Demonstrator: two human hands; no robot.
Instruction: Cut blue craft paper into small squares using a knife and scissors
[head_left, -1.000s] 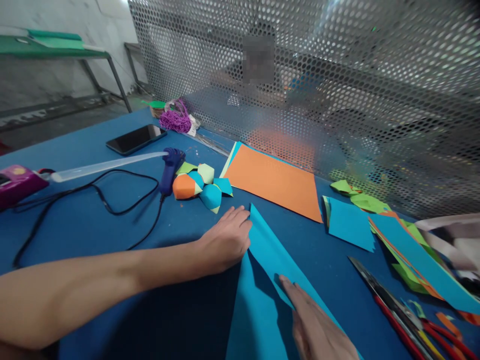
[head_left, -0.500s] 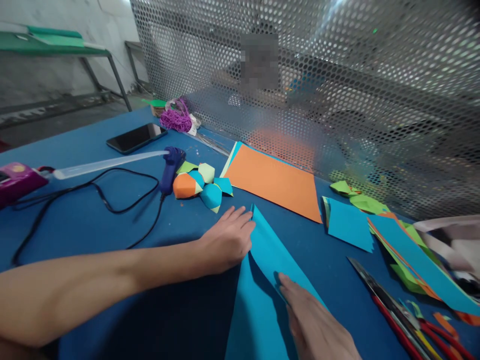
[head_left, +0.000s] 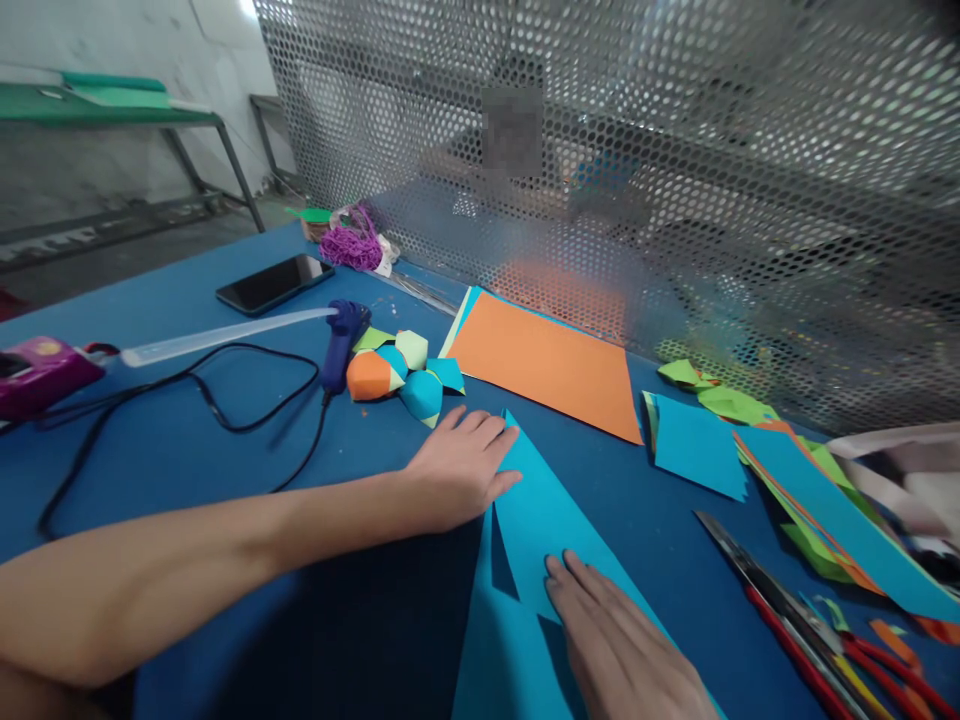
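A blue sheet of paper [head_left: 525,500] lies folded over on the blue table, its pointed corner at the far end and its near part running out of view. My left hand [head_left: 461,470] rests on that far corner, fingers stretched out and spread a little. Flat on the folded-over flap lies my right hand [head_left: 615,630], its fingers extended. Beyond my left hand sits a cluster of small folded paper pieces [head_left: 421,397] in orange, blue and pale green.
A blue glue gun [head_left: 339,350] with a cord and a phone [head_left: 274,284] are at left. Orange paper sheets [head_left: 547,365] lie by the perforated metal screen [head_left: 420,170]. Scissors [head_left: 772,605] and paper strips [head_left: 847,520] are at right. A person is behind the screen.
My right hand has pressed the raised flap down flatter against the sheet. The fingers of my left hand have spread out at the far corner.
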